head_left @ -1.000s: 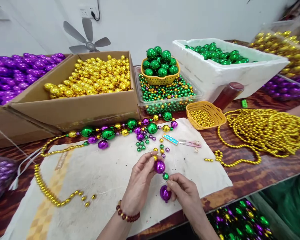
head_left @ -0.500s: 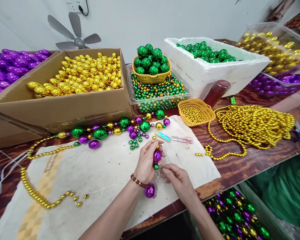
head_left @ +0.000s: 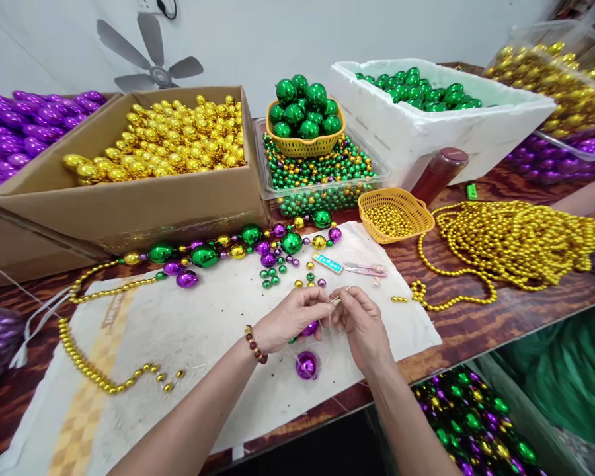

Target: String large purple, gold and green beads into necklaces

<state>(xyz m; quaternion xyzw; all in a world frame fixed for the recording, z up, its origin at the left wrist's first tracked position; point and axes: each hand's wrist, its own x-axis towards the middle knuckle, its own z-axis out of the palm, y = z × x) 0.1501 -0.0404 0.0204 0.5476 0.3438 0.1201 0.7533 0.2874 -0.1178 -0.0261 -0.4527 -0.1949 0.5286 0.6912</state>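
Over the white cloth, my left hand and my right hand meet fingertip to fingertip. Both are closed in a pinch on a thin pale thread. A purple ball hangs under my left fingers, partly hidden, with a bit of green beside it. Nearer to me, a larger purple ball rests on the cloth, with loops of thread around it. Just beyond my hands lie loose small green beads, a few gold and purple beads, and small thread snips beside a blue label.
A strung bead garland runs along the cardboard box of gold balls. Behind stand a clear tub of small beads and a foam box. Right are a yellow basket, gold bead strands and another person's arm.
My right hand has moved up to meet my left hand's fingertips. The left hand has turned and lowered slightly; the purple ball it held in view is now mostly beneath its fingers.
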